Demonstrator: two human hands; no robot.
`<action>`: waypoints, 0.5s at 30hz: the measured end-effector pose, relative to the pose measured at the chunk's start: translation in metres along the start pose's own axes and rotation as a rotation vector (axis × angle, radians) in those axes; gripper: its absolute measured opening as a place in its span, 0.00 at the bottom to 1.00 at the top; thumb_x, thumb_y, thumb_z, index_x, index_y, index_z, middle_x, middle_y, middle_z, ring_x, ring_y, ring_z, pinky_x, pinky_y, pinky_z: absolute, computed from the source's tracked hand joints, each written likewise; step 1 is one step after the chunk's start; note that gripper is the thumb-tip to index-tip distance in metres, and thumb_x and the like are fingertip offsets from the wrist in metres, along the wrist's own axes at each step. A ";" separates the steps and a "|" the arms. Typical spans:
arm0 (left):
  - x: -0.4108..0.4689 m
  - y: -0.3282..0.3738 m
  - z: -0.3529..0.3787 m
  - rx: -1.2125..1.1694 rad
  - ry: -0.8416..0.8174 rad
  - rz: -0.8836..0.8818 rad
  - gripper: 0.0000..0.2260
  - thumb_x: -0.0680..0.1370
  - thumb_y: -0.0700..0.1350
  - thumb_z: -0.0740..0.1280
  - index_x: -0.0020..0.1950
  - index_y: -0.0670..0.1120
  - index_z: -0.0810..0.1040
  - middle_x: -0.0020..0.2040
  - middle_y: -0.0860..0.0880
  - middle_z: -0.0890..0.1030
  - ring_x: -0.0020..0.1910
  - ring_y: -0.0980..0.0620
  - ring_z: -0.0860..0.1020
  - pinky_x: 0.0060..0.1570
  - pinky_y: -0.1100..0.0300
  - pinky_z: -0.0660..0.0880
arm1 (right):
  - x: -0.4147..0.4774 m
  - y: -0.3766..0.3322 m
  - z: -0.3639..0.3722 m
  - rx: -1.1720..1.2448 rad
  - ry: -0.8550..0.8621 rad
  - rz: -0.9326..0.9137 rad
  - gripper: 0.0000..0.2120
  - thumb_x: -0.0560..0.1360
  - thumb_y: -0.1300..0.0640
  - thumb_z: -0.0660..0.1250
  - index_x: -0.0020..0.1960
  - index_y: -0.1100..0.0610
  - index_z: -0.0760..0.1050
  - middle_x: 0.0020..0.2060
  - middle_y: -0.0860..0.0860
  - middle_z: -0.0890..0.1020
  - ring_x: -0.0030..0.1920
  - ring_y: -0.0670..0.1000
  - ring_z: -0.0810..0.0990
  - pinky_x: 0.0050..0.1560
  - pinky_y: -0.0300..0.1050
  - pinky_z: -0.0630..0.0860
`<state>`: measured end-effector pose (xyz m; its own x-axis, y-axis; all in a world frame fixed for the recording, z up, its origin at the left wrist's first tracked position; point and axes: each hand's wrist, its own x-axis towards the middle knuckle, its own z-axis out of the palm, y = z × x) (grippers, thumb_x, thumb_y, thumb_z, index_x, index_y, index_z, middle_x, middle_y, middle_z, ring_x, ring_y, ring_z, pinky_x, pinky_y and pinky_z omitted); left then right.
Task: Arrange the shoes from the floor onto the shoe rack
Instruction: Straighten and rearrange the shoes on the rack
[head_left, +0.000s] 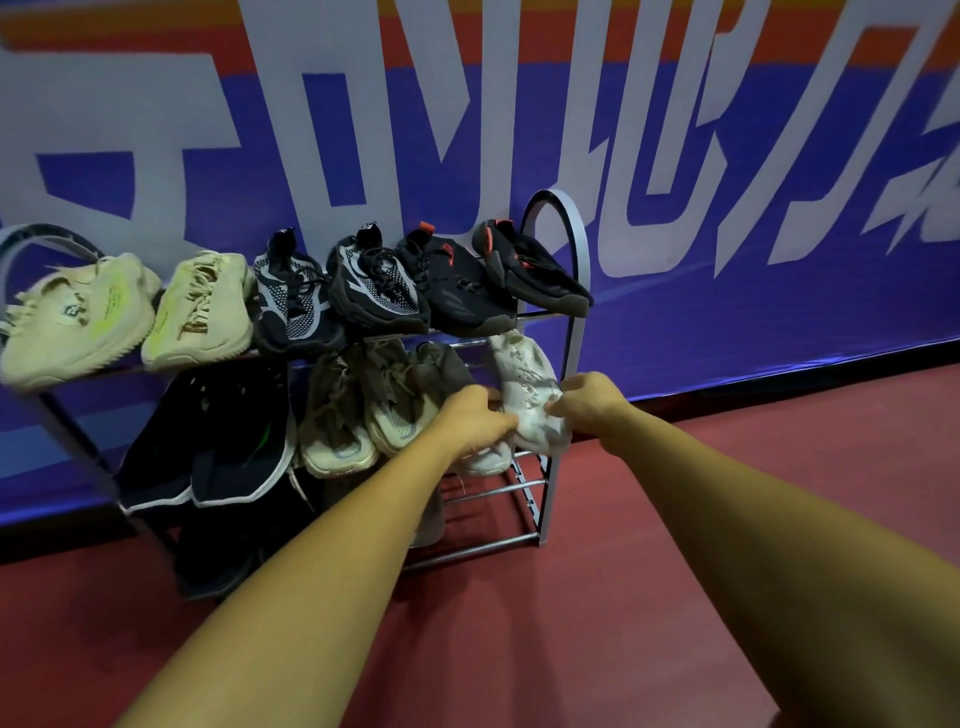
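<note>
A grey metal shoe rack (577, 249) stands against the wall. Its top shelf carries a cream pair (83, 317), a black and grey knit pair (374, 286) and a black pair with red tabs (524, 270). On the middle shelf are a dark pair (228, 447), a beige pair (363, 415) and, at the right end, a white pair. My left hand (475, 418) grips the nearer white shoe (488, 457), mostly hidden under it. My right hand (592, 402) holds the other white shoe (524, 384) at its toe.
A blue wall with large white letters (675, 156) rises right behind the rack. Red floor (519, 623) spreads in front and to the right. Dark shoes (223, 551) sit on the lowest shelf at the left; bare rails (488, 493) show at the right.
</note>
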<state>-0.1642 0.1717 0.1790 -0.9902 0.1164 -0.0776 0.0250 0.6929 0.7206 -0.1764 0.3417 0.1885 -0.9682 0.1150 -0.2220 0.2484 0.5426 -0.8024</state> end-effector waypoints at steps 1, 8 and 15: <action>-0.004 -0.002 -0.001 0.024 -0.012 0.015 0.11 0.74 0.44 0.69 0.56 0.47 0.82 0.46 0.50 0.85 0.42 0.55 0.81 0.41 0.63 0.76 | -0.005 -0.003 0.000 -0.053 -0.043 -0.019 0.15 0.74 0.60 0.71 0.59 0.63 0.77 0.52 0.56 0.80 0.57 0.58 0.81 0.55 0.50 0.79; -0.046 -0.016 -0.025 0.034 0.108 0.081 0.13 0.77 0.42 0.67 0.61 0.46 0.81 0.53 0.49 0.84 0.53 0.52 0.80 0.52 0.62 0.73 | -0.040 -0.029 0.020 -0.399 0.022 -0.254 0.13 0.73 0.61 0.63 0.55 0.61 0.80 0.54 0.60 0.83 0.54 0.61 0.80 0.51 0.50 0.79; -0.116 -0.057 -0.072 0.232 0.180 0.017 0.11 0.76 0.42 0.64 0.56 0.50 0.82 0.49 0.48 0.84 0.49 0.48 0.80 0.47 0.58 0.76 | -0.091 -0.078 0.094 -0.441 -0.120 -0.490 0.14 0.72 0.48 0.70 0.50 0.57 0.82 0.48 0.57 0.84 0.50 0.60 0.81 0.49 0.49 0.78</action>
<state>-0.0605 0.0672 0.1970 -0.9973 0.0159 0.0715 0.0523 0.8383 0.5427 -0.1048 0.2107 0.2193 -0.9501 -0.3105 0.0297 -0.2783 0.8010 -0.5300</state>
